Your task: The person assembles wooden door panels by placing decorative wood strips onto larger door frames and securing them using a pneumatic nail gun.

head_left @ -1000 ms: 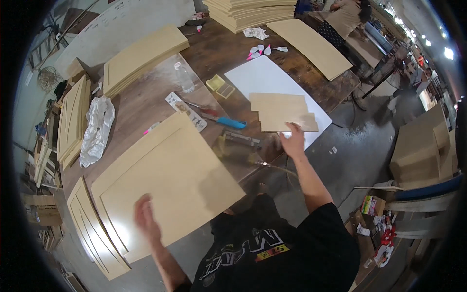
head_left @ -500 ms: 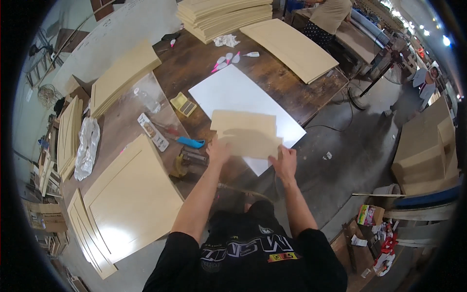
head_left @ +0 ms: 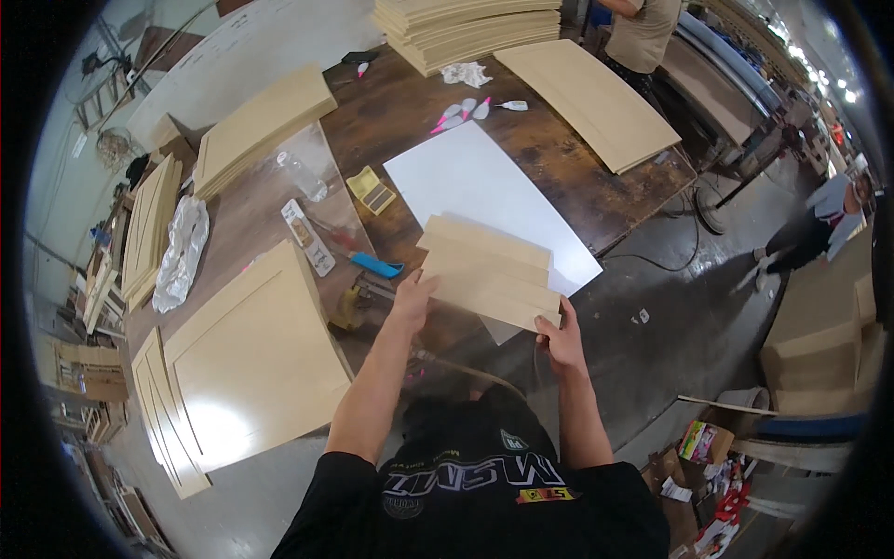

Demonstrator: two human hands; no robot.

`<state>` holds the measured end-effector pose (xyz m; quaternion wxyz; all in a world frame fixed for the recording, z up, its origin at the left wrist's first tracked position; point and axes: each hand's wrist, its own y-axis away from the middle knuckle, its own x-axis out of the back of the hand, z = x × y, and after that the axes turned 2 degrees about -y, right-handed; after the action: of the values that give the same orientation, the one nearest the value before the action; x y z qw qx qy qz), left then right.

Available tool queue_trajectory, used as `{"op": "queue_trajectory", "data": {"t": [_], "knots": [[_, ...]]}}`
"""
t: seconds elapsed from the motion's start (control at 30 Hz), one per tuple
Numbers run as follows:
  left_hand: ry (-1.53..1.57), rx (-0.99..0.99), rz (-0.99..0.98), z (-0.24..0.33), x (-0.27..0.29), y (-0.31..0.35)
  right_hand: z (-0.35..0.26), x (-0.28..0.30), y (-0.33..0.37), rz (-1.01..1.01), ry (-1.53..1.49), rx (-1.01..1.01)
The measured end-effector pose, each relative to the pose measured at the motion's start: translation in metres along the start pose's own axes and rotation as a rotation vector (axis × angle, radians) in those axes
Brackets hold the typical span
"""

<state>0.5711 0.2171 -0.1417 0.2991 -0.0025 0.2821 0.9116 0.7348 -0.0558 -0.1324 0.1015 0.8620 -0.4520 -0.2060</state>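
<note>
My left hand (head_left: 413, 300) grips the left edge of a small tan panel (head_left: 489, 282), and my right hand (head_left: 562, 343) pinches its right corner with the thumb on top. The panel looks like two flat pieces overlapping, one shifted from the other; I cannot tell whether they are joined. It is tilted above the near end of a glossy white board (head_left: 494, 177) lying across the table corner. Beside my left hand lie a blue-handled tool (head_left: 376, 265) and, partly covered by my arm, a yellow and metal tool (head_left: 350, 307).
Tan panels are stacked at the back (head_left: 466, 37), back left (head_left: 265, 126) and near left (head_left: 251, 373). A yellow box (head_left: 371, 191), a clear bottle (head_left: 303, 175) and small glue-like bottles (head_left: 466, 112) lie on the table (head_left: 559, 121). Another person (head_left: 643, 37) stands beyond; one walks at right (head_left: 824, 219).
The panel has tilted, its right side dropping toward me, and its two overlapping pieces show more clearly. Both hands keep their hold. The walking person at right has come nearer.
</note>
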Motion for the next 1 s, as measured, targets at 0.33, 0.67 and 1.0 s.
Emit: {"op": "queue_trajectory", "data": {"t": [0.33, 0.67, 1.0], "knots": [[-0.074, -0.009, 0.070, 0.063, 0.028, 0.051, 0.037, 0.009, -0.020, -0.271, -0.055, -0.306], [0.412, 0.066, -0.236, -0.031, -0.015, 0.077, 0.025, -0.063, 0.020, -0.023, -0.259, -0.337], [0.216, -0.198, -0.183, 0.043, -0.001, 0.146, 0.014, -0.014, -0.026, 0.189, 0.105, 0.006]]}}
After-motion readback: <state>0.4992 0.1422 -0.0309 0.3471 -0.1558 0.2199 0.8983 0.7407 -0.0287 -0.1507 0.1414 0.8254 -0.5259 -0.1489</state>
